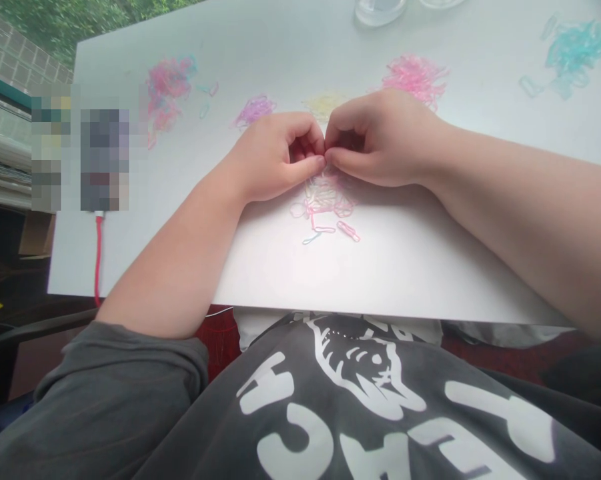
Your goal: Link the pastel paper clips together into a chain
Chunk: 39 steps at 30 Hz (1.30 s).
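Dark shirt (340,400), left grip (275,152) touching right grip (390,140), clips (329,199)

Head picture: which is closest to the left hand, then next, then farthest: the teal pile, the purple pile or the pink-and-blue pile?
From the left hand:
1. Purple pile, just beyond it.
2. Pink-and-blue pile, off left.
3. Teal pile, far right.

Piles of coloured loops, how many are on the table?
6: pink-blue pile, left; purple pile, yellow pile and pink pile, across the middle; teal pile, right; pale pile, nearest. More may be hidden.
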Available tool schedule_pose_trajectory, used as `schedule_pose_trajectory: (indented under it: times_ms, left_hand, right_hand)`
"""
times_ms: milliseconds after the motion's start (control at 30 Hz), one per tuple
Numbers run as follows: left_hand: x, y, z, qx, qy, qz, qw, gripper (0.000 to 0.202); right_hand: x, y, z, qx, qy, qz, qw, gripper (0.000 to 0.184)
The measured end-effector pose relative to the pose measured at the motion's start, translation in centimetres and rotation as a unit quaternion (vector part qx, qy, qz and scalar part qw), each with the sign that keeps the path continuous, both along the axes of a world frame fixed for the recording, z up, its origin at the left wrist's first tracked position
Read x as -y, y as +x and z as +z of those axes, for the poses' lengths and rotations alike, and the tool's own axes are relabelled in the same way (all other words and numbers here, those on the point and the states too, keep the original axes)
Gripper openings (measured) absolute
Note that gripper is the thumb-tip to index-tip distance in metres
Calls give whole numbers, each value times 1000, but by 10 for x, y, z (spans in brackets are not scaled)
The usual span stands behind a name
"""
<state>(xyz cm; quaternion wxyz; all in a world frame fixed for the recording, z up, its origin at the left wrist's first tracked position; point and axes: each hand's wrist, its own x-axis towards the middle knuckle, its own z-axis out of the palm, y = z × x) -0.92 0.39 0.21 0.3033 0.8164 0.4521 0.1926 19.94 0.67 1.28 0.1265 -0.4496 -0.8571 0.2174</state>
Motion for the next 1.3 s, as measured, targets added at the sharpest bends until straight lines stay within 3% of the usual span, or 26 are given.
schedule_pose_trajectory:
  times_ms: [433,800,1300]
  left_hand:
    - [-1,0,1,8,10,-9,1000,3]
    - [4,2,5,11,19,-15,1000,7]
    - [1,1,3,8,26,-19,999,5]
  right_hand:
    - [-5,1,-10,-18,43,2,999,22]
    - [0,-2,-3,-11,29,-4,1000,14]
    - [0,0,-1,-17,24,10,1000,18]
